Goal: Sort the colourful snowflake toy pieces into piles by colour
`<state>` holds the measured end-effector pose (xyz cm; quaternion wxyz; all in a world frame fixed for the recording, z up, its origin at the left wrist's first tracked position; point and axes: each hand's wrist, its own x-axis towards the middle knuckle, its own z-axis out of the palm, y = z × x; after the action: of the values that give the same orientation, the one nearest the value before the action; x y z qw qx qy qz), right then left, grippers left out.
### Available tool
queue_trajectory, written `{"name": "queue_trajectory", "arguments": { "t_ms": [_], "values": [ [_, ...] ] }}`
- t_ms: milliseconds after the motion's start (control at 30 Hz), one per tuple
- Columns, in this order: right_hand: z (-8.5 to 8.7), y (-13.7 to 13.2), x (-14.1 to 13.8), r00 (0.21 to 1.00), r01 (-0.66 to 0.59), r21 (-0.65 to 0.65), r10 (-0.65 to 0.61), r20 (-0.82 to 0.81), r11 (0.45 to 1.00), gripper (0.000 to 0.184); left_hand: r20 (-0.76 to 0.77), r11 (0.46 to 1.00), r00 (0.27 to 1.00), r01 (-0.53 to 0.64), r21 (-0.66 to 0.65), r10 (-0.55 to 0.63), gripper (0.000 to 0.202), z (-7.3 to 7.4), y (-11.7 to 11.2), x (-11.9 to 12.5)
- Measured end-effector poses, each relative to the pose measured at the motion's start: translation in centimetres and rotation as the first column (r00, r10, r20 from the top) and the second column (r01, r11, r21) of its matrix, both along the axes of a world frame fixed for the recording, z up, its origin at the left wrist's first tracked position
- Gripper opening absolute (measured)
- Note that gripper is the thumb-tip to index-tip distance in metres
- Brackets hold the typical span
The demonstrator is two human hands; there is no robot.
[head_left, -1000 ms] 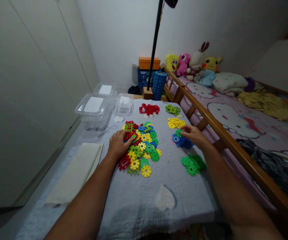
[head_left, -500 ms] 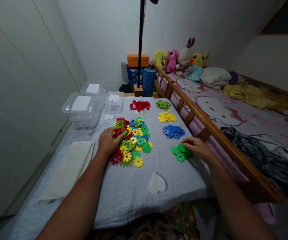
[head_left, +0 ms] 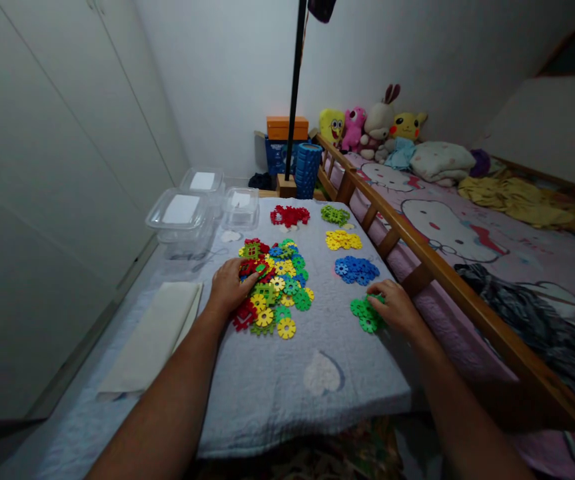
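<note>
A mixed heap of red, yellow, green and blue plastic gear pieces (head_left: 277,287) lies on a grey cloth (head_left: 287,373). My left hand (head_left: 230,287) rests on the heap's left side, fingers curled over red and green pieces. My right hand (head_left: 392,305) lies on a small pile of dark green gears (head_left: 364,313), fingers bent over them. Beyond it sit sorted piles: blue (head_left: 357,269), yellow (head_left: 342,240), light green (head_left: 334,215) and red (head_left: 290,215).
Clear plastic tubs (head_left: 187,213) stand at the back left. A folded white cloth (head_left: 154,333) lies at the left. A wooden bed rail (head_left: 432,267) runs along the right, with plush toys (head_left: 372,127) behind. A black pole (head_left: 294,93) rises at the back.
My right hand moved from the blue pile back to the dark green pile near me. My left hand stayed on the mixed heap. The camera view shifted.
</note>
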<state>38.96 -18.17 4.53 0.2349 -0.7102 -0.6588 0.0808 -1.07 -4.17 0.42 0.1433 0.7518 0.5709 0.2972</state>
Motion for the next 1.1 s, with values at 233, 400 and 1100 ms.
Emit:
{"name": "queue_trajectory", "arguments": {
  "t_ms": [233, 400, 1100],
  "values": [
    [3.1, 5.2, -7.1, 0.981, -0.174, 0.044, 0.178, -0.078, 0.984, 0.01, 0.03, 1.0, 1.0, 0.001, 0.021, -0.001, 0.047, 0.0, 0.4, 0.1],
    [3.0, 11.4, -13.0, 0.974, -0.209, -0.064, 0.202, -0.098, 0.976, 0.011, 0.039, 1.0, 0.999, 0.01, 0.011, -0.01, 0.046, -0.2, 0.6, 0.0],
    [-1.3, 19.9, -16.4, 0.764, 0.003, -0.196, -0.129, -0.632, 0.981, 0.018, -0.002, 1.0, 1.0, 0.003, -0.006, -0.003, 0.041, 0.1, 0.5, 0.4]
  ]
}}
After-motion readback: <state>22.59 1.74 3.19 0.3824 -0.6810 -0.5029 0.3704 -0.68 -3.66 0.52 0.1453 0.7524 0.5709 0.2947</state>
